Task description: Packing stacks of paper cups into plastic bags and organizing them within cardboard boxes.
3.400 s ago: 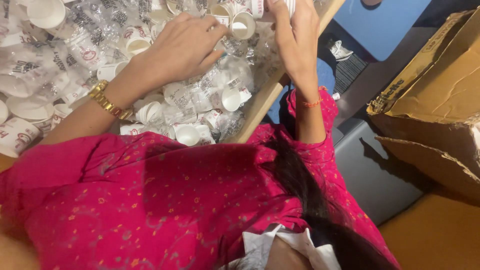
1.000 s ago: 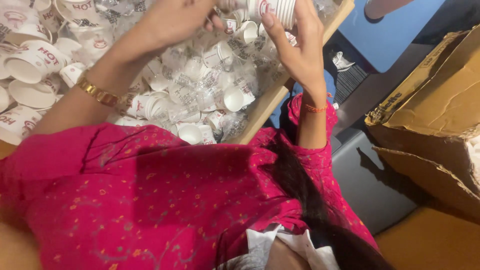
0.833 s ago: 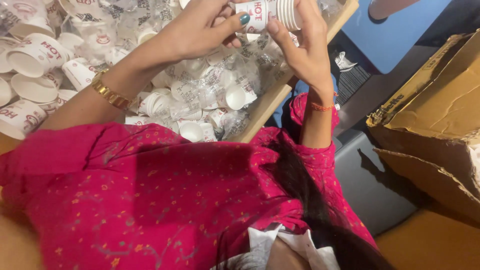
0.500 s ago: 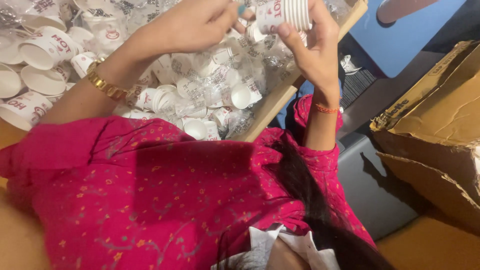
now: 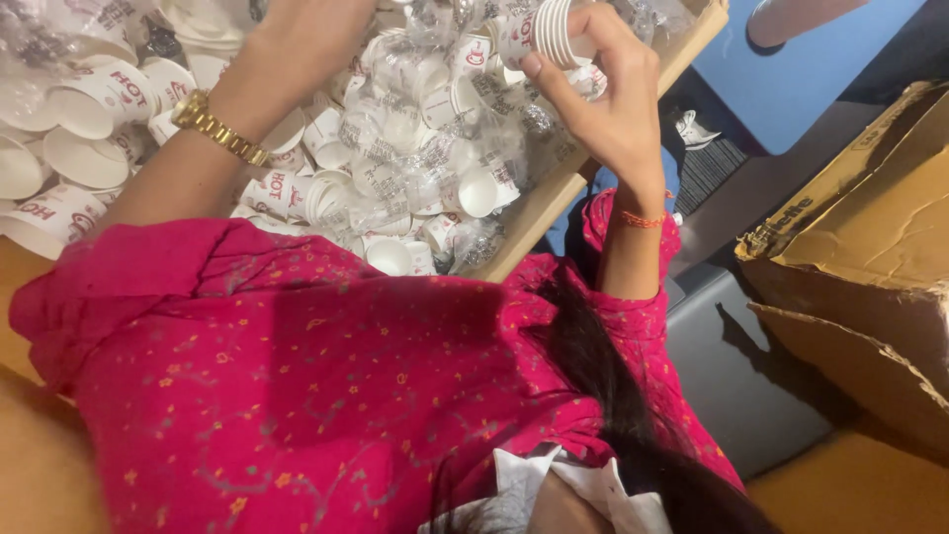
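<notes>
- My right hand (image 5: 603,104) is curled around a short stack of nested paper cups (image 5: 544,35), thumb on the near side and fingers wrapped behind it, clamped firmly enough to hold the stack up above the pile.
- The stack lies tilted on its side in my grip, rims pointing right, right at the top edge of view.
- My left hand (image 5: 316,25) reaches out over the heap; most of it is cut off by the frame, so I cannot tell whether its fingers are apart or closed on anything. A gold watch (image 5: 217,127) sits on that wrist.
- As I judge it, I am in the middle of gathering loose cups into the stack: the next move calls for a single cup, picked rim-first and lined up straight, so it slides onto the stack without crushing.
- Beneath both hands spreads the heap of white cups with red print (image 5: 395,178), mixed with crinkled clear plastic wrap (image 5: 440,148).
- The heap rests in a tray with a wooden edge (image 5: 554,193).
- Off to my right stands an open cardboard box (image 5: 870,257).
</notes>
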